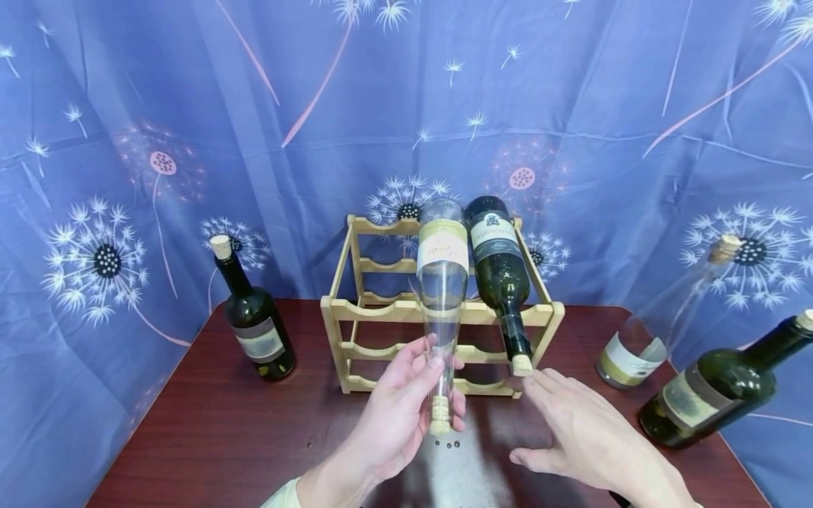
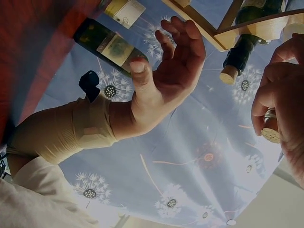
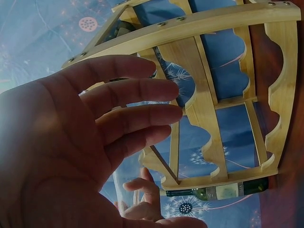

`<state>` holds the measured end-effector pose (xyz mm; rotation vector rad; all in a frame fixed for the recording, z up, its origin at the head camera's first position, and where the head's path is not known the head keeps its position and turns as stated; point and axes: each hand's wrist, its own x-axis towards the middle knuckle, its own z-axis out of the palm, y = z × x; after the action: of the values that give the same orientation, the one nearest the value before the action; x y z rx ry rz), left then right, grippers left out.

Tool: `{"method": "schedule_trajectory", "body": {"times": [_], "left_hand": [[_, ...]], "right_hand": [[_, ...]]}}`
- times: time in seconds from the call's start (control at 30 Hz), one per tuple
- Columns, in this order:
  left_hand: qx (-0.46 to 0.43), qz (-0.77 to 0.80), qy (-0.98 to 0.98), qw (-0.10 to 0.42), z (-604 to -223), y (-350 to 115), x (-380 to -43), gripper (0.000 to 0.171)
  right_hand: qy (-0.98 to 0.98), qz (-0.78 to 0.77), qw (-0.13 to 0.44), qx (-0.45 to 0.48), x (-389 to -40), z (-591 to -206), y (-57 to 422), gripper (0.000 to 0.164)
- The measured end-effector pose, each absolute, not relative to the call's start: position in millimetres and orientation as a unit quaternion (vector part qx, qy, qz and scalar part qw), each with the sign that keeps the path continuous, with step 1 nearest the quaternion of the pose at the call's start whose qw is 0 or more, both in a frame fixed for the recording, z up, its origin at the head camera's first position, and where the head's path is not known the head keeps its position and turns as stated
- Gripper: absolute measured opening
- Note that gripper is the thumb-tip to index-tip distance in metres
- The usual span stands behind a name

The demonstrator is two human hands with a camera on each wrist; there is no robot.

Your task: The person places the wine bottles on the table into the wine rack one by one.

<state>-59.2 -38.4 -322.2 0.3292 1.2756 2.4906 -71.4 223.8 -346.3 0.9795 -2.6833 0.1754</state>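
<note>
My left hand (image 1: 416, 395) grips the neck of a clear, corked wine bottle (image 1: 442, 282). The bottle's cork points toward me, and its body lies over the top tier of a wooden wine rack (image 1: 406, 310); whether it rests on the rails I cannot tell. Beside it, a dark corked wine bottle (image 1: 502, 271) lies in the rack's top right place, neck toward me. My right hand (image 1: 581, 427) is just below that bottle's cork, fingers extended and holding nothing. The right wrist view shows this hand's spread fingers (image 3: 137, 92) in front of the rack.
A dark green corked bottle (image 1: 260, 331) stands left of the rack. On the right are a clear corked bottle (image 1: 635, 360) and another dark green one (image 1: 705, 395). A few small dark drops or beads (image 1: 449, 445) lie on the table (image 1: 209, 423). A blue curtain (image 1: 406, 92) hangs behind.
</note>
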Motion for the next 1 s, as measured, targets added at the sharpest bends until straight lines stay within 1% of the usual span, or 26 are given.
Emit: {"method": "schedule_trajectory", "body": {"times": [0.1,0.2,0.43,0.53,0.63,0.77,1.0], "left_hand": [[0.106,0.874,0.449,0.15,-322,-36,-63,0.043],[0.099,0.875,0.452,0.141,-321,-34,-68,0.042],[0.095,0.879,0.45,0.124,-320,-30,-78,0.04],[0.092,0.882,0.447,0.118,-320,-29,-81,0.04],[0.09,0.883,0.447,0.115,-319,-28,-84,0.041],[0.087,0.883,0.448,0.114,-318,-27,-88,0.039],[0.086,0.884,0.447,0.105,-317,-25,-94,0.036]], "right_hand": [[-0.929,0.058,0.137,0.339,-71,-347,224,0.075],[-0.931,0.052,0.133,0.335,-71,-347,224,0.082],[-0.932,0.047,0.13,0.335,-71,-348,224,0.084],[-0.93,0.047,0.137,0.338,-71,-348,224,0.081],[-0.927,0.049,0.142,0.342,-72,-348,224,0.074],[-0.928,0.053,0.137,0.342,-72,-348,224,0.067],[-0.926,0.054,0.142,0.345,-72,-348,223,0.068]]}}
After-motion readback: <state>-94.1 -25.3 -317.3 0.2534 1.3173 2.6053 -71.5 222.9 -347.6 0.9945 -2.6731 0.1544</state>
